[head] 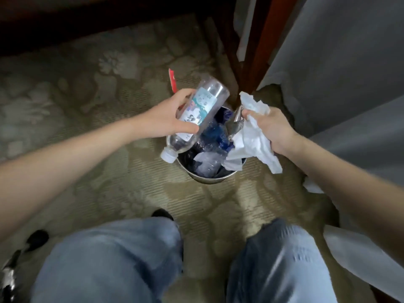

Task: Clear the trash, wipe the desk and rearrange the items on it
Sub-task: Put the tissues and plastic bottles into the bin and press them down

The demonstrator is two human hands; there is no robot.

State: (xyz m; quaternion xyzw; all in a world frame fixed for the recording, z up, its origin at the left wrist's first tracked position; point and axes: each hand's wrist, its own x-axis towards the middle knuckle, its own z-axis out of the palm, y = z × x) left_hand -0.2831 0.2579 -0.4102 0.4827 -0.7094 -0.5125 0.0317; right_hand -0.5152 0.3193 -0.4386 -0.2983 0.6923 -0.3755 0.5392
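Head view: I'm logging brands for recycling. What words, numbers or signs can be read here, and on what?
Label on the plastic bottle in the left hand: dark brush-style characters and small print, too blurred to read.
Red strip behind that hand: nothing legible.
Nothing else shows readable text.

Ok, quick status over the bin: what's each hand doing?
Left hand grips plastic bottle, cap down. Right hand clutches crumpled tissues. Both above metal bin, already part-full. Nothing blocking.

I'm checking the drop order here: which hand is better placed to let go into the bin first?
Probably the right hand: the crumpled tissues it grips hang mostly over the opening of the metal bin. The bottle in the left hand lies slanted, its white cap poking out past the rim.
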